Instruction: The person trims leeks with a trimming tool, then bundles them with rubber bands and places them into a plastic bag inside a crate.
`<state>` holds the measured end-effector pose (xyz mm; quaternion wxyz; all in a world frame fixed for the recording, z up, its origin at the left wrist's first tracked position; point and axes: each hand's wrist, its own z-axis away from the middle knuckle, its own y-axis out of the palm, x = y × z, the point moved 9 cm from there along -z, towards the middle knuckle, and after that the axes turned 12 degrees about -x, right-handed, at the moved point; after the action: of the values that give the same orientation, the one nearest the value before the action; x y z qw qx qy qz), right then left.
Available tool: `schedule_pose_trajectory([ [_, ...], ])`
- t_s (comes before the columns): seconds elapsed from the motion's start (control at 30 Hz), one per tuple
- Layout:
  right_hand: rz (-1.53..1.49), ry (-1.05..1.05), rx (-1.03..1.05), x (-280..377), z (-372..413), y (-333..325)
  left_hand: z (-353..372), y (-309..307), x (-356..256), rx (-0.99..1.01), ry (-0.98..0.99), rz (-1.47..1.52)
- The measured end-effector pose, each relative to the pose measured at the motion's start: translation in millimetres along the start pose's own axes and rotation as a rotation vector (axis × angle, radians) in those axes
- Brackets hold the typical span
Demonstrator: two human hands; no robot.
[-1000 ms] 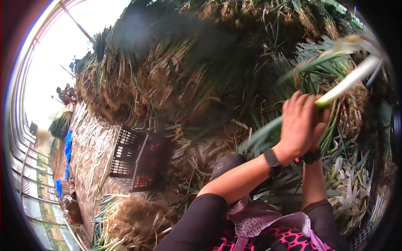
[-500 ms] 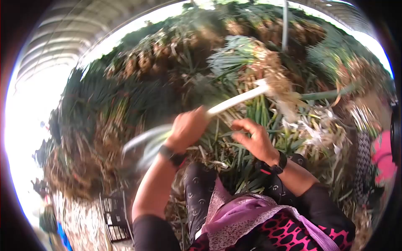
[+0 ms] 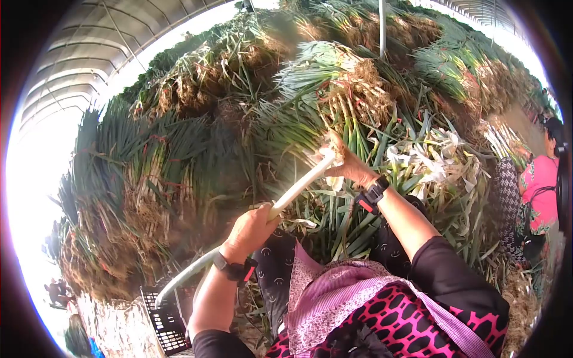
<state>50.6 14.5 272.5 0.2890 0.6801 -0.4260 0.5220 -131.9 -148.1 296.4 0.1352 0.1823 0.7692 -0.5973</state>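
A long green onion (image 3: 303,185) with a white stalk slants across in front of my lap. My left hand (image 3: 248,231) is closed around its middle, and its pale green leaf end trails down past my left wrist. Up at the root end, my right hand (image 3: 348,169) has its fingers closed around the tip of the stalk. The roots are partly hidden by those fingers. Just beyond my right hand lies a bundle of green onions (image 3: 358,95) with brown roots.
Peeled white and green leaf scraps (image 3: 439,161) are heaped to the right of my knees. More tied onion bundles (image 3: 140,179) stand at the left. A black plastic crate (image 3: 164,325) sits low at the left. Another person in a pink top (image 3: 539,185) is at the far right.
My left hand has moved down and left with the green onion. My right hand, apart from the stalk before, has moved up and closed on its root end.
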Motion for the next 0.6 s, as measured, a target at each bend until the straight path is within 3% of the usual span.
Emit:
schedule_pose_trajectory([
  [0.03, -0.023, -0.071, -0.042, 0.1, 2.4, 4.5, -0.1, -3.5, -1.5, 0.015, -0.001, 0.04],
  [0.17, 0.581, -0.218, -0.099, 7.9, 12.8, -23.2, 10.8, -37.5, -5.6, 0.017, 0.006, -0.08],
  [0.23, 1.148, -0.467, -0.072, 17.5, 22.2, -38.5, 18.5, -38.9, -12.8, 0.045, 0.064, -0.17],
  [0.27, 1.192, -0.624, -0.073, 18.3, 25.8, -44.0, 23.7, -35.6, -15.3, 0.061, 0.088, -0.21],
  [0.33, 1.297, -0.709, -0.06, 24.4, 25.8, -50.8, 29.8, -39.8, -5.4, 0.033, 0.051, -0.248],
  [0.37, 1.105, -0.491, -0.16, 3.2, 14.1, -88.8, 35.4, -47.2, 8.3, 0.043, -0.021, -0.297],
  [0.4, 0.795, -0.058, -0.384, -22.4, 7.9, -153.4, 45.9, -58.2, 23.0, 0.051, -0.094, -0.35],
  [0.43, 1.049, -0.087, -0.458, -65.5, 6.0, -243.7, 64.9, -86.3, 41.3, 0.042, -0.191, -0.427],
  [0.5, 1.527, 0.18, -0.386, -77.2, 46.9, -333.0, 125.6, -145.9, 96.9, 0.003, -0.358, -0.659],
  [0.53, 1.533, 0.225, -0.432, -59.6, 66.7, -328.5, 170.2, -172.8, 128.2, -0.011, -0.421, -0.816],
  [0.57, 1.584, 0.275, -0.243, -85.0, 68.2, -340.3, 223.0, -201.9, 149.5, -0.068, -0.492, -0.895],
  [0.6, 1.616, 0.247, -0.217, -96.9, 69.2, -334.2, 276.5, -230.6, 169.9, -0.122, -0.567, -0.969],
])
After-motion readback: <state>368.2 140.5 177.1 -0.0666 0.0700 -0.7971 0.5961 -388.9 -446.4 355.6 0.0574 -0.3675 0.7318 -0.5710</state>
